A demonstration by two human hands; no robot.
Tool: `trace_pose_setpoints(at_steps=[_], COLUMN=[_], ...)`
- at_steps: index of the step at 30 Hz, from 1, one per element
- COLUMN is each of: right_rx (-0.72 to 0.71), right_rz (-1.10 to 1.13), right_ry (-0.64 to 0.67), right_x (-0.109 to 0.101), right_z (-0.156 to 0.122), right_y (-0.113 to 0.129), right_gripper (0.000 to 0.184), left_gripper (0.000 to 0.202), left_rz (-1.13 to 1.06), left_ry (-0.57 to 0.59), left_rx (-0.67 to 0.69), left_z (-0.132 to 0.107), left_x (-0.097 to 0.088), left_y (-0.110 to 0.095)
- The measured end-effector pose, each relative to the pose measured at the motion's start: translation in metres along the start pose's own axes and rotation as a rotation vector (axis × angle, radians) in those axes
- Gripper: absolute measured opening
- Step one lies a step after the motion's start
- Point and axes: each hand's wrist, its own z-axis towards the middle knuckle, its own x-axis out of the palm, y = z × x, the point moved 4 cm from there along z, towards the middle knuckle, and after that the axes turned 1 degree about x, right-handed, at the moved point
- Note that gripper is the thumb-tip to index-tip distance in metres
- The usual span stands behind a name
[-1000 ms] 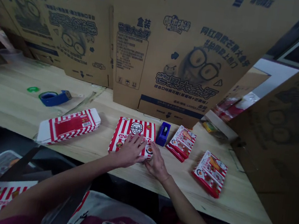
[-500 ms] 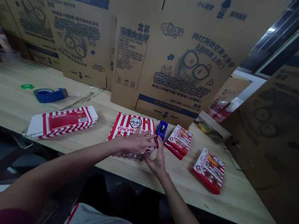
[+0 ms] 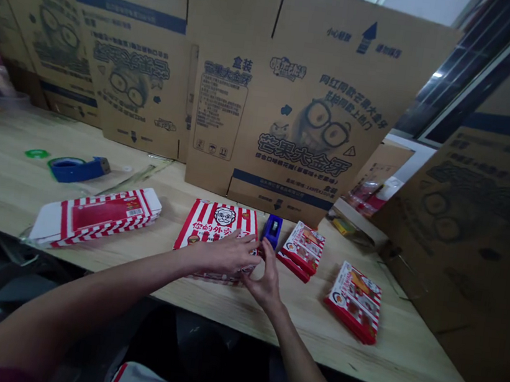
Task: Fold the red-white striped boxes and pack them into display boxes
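A red-and-white striped box [image 3: 213, 223] with a cartoon face lies on the wooden table [image 3: 231, 300] in front of me. My left hand [image 3: 223, 253] lies flat on its near right part, fingers stretched out. My right hand [image 3: 263, 278] is at the box's right near corner, fingers raised against the edge beside a small blue tape dispenser [image 3: 272, 229]. What the right fingers hold, if anything, is too small to make out.
A long striped box [image 3: 96, 215] lies to the left. Two red packets [image 3: 303, 249] [image 3: 355, 300] lie to the right. A blue tape gun [image 3: 74, 167] and a green ring [image 3: 37, 153] sit far left. Tall printed cartons [image 3: 295, 96] wall the back and right.
The view has tilted up. My left hand slid toward the box's right edge and my right hand rose from the table to the box's corner, near the blue dispenser.
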Motion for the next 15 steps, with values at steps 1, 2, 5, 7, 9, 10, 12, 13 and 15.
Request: trace_pose_setpoints(at_steps=[1,2,5,7,9,10,12,13,15], right_rx=[-0.011,-0.021,-0.05,-0.095,-0.188,-0.242,-0.333,-0.359,-0.389], right_rz=[0.002,0.001,-0.036,-0.092,-0.155,-0.179,-0.197,-0.192,-0.174], right_ry=[0.005,0.003,0.019,0.062,0.12,0.145,0.181,0.182,0.138], right_x=[0.001,0.001,-0.001,-0.004,-0.008,-0.009,-0.009,-0.008,-0.005], right_z=[0.0,0.0,0.002,0.005,0.008,0.01,0.012,0.013,0.012], right_y=[0.0,0.001,0.002,0.004,0.008,0.01,0.014,0.015,0.015], right_gripper=[0.084,0.085,0.084,0.077,0.07,0.068,0.068,0.067,0.065], left_gripper=[0.02,0.025,0.046,0.052,0.05,0.049,0.051,0.051,0.047], left_rz=[0.011,0.027,0.108,0.19,0.263,0.288,0.319,0.331,0.363], left_ry=[-0.014,-0.036,-0.091,-0.104,-0.121,-0.142,-0.2,-0.236,-0.313], left_rx=[-0.004,-0.014,-0.063,-0.147,-0.279,-0.346,-0.437,-0.455,-0.455], left_z=[-0.002,-0.004,-0.02,-0.038,-0.063,-0.076,-0.1,-0.109,-0.12], left_x=[0.003,0.006,0.016,0.022,0.027,0.028,0.03,0.032,0.035], left_y=[-0.001,-0.003,-0.006,-0.004,0.001,0.005,0.009,0.01,0.009])
